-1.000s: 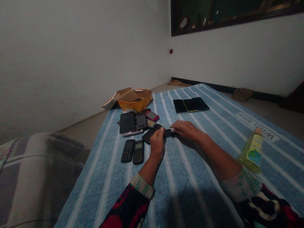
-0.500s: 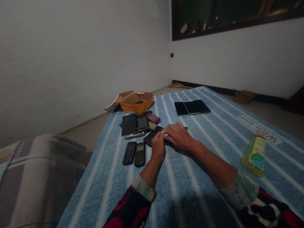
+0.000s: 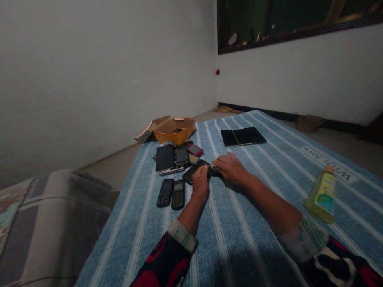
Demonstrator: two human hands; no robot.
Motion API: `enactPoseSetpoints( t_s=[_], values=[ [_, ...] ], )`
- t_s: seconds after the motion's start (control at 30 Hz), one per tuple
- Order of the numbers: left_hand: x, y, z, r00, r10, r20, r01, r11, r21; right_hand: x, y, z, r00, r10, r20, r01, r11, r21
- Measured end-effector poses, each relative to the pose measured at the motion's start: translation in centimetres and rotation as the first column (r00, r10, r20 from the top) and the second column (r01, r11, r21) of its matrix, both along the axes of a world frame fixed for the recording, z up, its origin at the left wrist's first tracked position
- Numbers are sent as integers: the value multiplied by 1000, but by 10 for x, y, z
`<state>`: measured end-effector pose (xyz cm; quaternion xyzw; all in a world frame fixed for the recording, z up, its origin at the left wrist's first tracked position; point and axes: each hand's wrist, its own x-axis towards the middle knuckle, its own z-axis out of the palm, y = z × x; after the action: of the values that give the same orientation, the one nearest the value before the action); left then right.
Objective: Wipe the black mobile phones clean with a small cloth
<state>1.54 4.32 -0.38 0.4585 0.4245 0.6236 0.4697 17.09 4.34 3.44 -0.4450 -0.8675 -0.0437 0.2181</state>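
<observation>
My left hand [image 3: 200, 181] is closed on the near edge of a black phone [image 3: 190, 174] lying on the blue striped cloth [image 3: 230, 215]. Just right of it, my right hand [image 3: 229, 169] has its fingers bent together around a small whitish piece [image 3: 213, 166], too small to name. Left of my hands two keypad phones [image 3: 165, 193] [image 3: 178, 195] lie side by side. Behind them is a group with a black flat device [image 3: 165, 158], a dark phone [image 3: 181, 156], a pink phone [image 3: 195, 150] and a small blue phone with yellowish keys [image 3: 194, 159].
An open orange box [image 3: 176, 136] stands at the back left. Three dark flat devices [image 3: 243, 136] lie together farther back. A yellow-green bottle [image 3: 322, 196] lies on the right. A covered piece of furniture [image 3: 54, 231] is at the lower left.
My right hand has drawn slightly right, away from my left hand, and more of the black phone's surface shows between them. The view has shifted slightly.
</observation>
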Motion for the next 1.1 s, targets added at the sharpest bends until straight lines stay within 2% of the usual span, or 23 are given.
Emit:
enactPoseSetpoints(
  t_s=[0.4,0.47,0.67,0.77,0.9,1.1],
  values=[
    [-2,1,0,993,18,-115,-16,1000,21,43,12,16,998,20,-65,-36,966,-254],
    [-2,0,1,993,21,-118,-19,1000,21,39,9,17,999,5,-43,-15,969,-246],
    [0,-3,5,993,19,-112,-16,1000,26,-7,-7,11,997,-22,71,25,999,-45],
    [1,-2,4,994,18,-112,-15,999,30,-16,-8,5,997,-38,65,38,999,7],
    [0,1,1,993,12,-121,-9,1000,26,-5,-2,3,997,-48,59,50,998,-43],
    [-1,3,1,990,2,-139,0,1000,17,12,2,12,997,-56,60,64,987,-145]
  ],
)
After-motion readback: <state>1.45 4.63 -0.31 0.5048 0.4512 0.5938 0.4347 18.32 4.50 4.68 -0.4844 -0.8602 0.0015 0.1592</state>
